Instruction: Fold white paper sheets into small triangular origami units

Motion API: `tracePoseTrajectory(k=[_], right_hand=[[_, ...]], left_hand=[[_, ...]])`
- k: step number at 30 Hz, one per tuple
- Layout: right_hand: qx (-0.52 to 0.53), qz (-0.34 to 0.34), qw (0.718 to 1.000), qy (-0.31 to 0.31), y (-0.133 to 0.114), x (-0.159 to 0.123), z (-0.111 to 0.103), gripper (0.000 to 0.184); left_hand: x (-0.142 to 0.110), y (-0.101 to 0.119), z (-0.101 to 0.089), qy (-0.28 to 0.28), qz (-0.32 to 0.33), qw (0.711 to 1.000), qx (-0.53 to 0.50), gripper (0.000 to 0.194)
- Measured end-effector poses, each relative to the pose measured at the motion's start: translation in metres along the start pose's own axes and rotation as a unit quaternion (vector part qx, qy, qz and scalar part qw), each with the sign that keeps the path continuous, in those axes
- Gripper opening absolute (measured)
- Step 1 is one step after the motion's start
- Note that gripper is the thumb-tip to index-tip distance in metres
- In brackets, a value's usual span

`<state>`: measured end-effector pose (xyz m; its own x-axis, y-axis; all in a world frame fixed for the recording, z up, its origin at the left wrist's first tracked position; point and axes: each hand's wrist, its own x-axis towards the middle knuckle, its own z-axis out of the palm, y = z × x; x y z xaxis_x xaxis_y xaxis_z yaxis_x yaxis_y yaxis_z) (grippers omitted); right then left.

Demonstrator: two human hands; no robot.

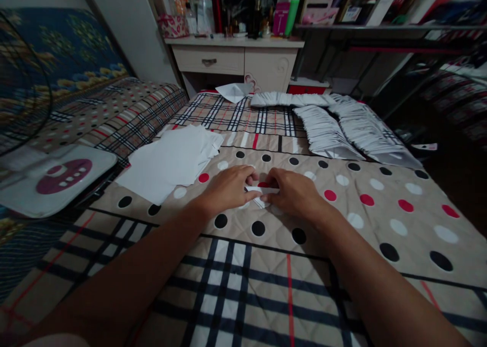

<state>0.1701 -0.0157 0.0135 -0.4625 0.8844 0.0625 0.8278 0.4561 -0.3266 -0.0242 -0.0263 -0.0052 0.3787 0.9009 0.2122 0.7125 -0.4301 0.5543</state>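
A small folded white paper [262, 191] is held low over the dotted bedspread, between both hands. My left hand [232, 187] pinches its left end, thumb in front and fingers curled behind. At the right end, my right hand [291, 191] grips it the same way. Part of the paper is hidden by the fingers. To the left of my left hand lies a loose stack of flat white sheets [171, 157]. Beyond my right hand, long rows of folded white papers [327, 131] stand packed together, with another row [291, 100] across the back.
A single white sheet [234, 92] lies at the far edge of the bedspread [258, 281]. On the left rests a white board with a pink print [64, 176]. A white dresser [213, 60] carrying bottles and boxes stands behind, beside a shelf [380, 27].
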Motion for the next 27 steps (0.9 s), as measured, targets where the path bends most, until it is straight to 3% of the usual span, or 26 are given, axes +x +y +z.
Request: tracePoseTrajectory(k=[4, 7, 12, 15, 19, 22, 27], right_hand=[[-0.044, 0.041, 0.998, -0.014, -0.003, -0.001, -0.003, 0.022], [0.003, 0.053, 0.999, -0.009, 0.000, 0.000, 0.000, 0.025], [0.179, 0.065, 0.976, 0.105, 0.007, 0.003, 0.010, 0.024], [0.288, 0.050, 0.937, 0.193, 0.006, 0.004, 0.015, 0.018], [0.341, 0.026, 0.908, 0.242, 0.001, 0.002, 0.019, 0.017], [0.371, 0.019, 0.899, 0.231, -0.002, -0.001, 0.020, 0.016], [0.445, 0.000, 0.880, 0.169, -0.005, -0.003, 0.019, 0.018]], left_hand=[[0.000, -0.001, -0.002, -0.003, -0.020, 1.000, 0.024, 0.023], [-0.001, -0.004, 0.000, 0.015, -0.033, 0.999, 0.007, 0.023], [0.003, -0.007, 0.004, 0.071, -0.070, 0.985, -0.140, 0.020], [0.007, -0.005, 0.008, 0.112, -0.100, 0.953, -0.262, 0.019], [0.009, 0.000, 0.012, 0.134, -0.115, 0.909, -0.377, 0.024], [0.009, 0.003, 0.012, 0.141, -0.114, 0.894, -0.410, 0.023], [0.007, 0.004, 0.008, 0.192, -0.111, 0.907, -0.359, 0.016]])
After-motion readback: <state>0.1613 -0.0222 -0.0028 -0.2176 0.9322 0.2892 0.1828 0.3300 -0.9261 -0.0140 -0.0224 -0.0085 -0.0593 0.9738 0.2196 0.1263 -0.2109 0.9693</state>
